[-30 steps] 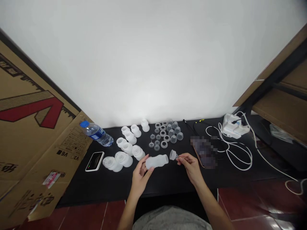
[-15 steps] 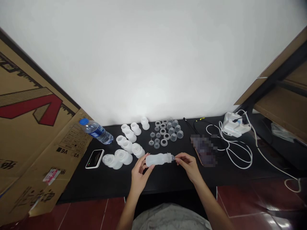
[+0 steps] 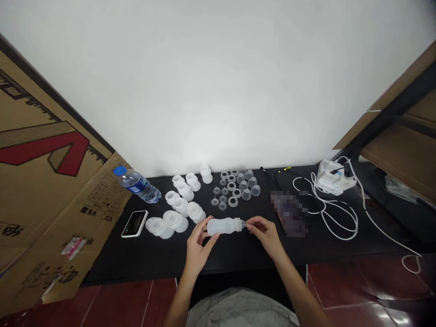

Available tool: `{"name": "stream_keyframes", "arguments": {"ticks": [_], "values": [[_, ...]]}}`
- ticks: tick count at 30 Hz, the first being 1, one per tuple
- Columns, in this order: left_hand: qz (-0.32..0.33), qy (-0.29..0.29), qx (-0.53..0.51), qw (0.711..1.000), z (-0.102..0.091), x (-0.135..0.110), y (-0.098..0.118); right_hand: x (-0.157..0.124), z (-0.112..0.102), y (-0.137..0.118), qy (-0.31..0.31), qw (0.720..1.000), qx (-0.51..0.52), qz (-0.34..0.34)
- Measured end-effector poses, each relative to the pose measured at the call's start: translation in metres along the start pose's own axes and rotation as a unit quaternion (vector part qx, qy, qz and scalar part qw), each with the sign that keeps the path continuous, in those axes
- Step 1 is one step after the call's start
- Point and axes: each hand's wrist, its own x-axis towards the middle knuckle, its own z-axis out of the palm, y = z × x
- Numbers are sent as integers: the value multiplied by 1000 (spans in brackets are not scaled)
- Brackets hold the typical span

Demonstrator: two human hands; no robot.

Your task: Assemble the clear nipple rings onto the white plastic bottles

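Observation:
My left hand (image 3: 198,244) is closed round the base of a translucent white bottle (image 3: 223,225), held on its side just above the black table (image 3: 238,254). A small clear nipple piece (image 3: 243,223) sits on the bottle's mouth, and the fingertips of my right hand (image 3: 265,232) pinch it there. Behind the bottle lie several more white bottles (image 3: 180,206) and a cluster of clear rings and small cups (image 3: 236,188).
A water bottle with a blue cap (image 3: 136,184) and a white phone-like device (image 3: 135,223) lie at the left, next to a large cardboard box (image 3: 44,181). White cables (image 3: 334,213) and a white charger (image 3: 332,179) are at the right. A wooden shelf (image 3: 398,136) stands far right.
My right hand brought the clear nipple piece from beside the bottle onto its mouth. The bottle stayed in my left hand.

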Motion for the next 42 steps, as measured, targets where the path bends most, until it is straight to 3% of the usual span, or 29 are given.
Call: {"name": "stream_keyframes", "arguments": {"ticks": [14,24,34,42], "values": [[-16,3,-5,1000,-2,0,-6,0,0,-2,-6,999,-19,-26],[-17,-8,-6,1000,-2,-1,-4,0,0,-3,-4,999,-45,-4],[2,-24,6,1000,-1,-2,-1,-5,10,-12,-21,990,-134,-41],[-2,-21,-2,1000,-2,-3,-1,-5,9,-6,-12,991,-119,-53]]}}
